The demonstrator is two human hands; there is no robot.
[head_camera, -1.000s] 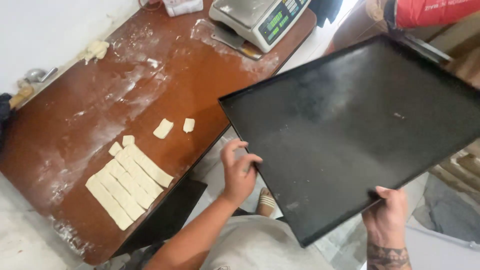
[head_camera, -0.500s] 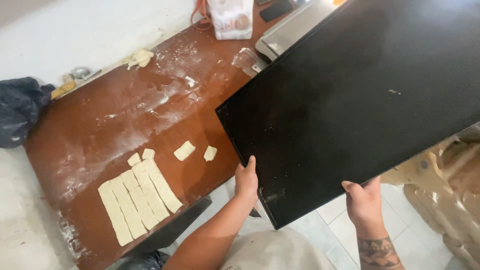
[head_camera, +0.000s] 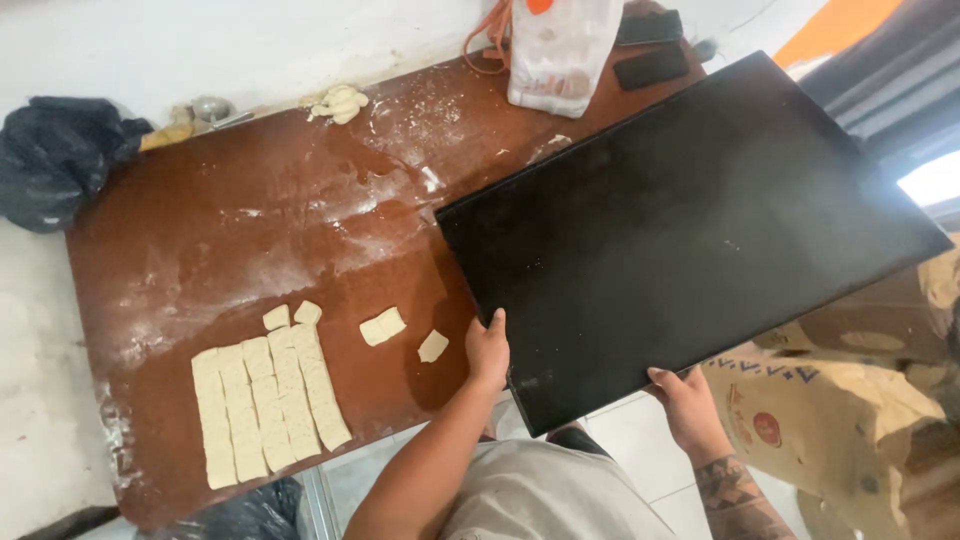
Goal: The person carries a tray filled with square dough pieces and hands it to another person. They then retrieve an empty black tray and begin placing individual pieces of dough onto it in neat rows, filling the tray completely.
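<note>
I hold a large black baking tray (head_camera: 680, 230) by its near edge, over the right part of a brown floured table (head_camera: 250, 240). My left hand (head_camera: 487, 350) grips the tray's near left corner. My right hand (head_camera: 688, 402) grips the near edge further right. A sheet of pale dough cut into small rectangles (head_camera: 265, 395) lies at the table's front left. Loose dough pieces (head_camera: 383, 326) and one more bit (head_camera: 433, 346) lie just left of my left hand.
A white plastic bag (head_camera: 562, 55) and a dark phone (head_camera: 650, 68) sit at the table's far edge. A dough lump (head_camera: 340, 102) lies at the back. A black bag (head_camera: 55, 155) rests at the far left. Tan paper sacks (head_camera: 860, 420) stand on the floor at right.
The tray has swung left and down over the table's right side. Both hands kept their hold on its near edge. The view shifted, so the scale is now out of sight.
</note>
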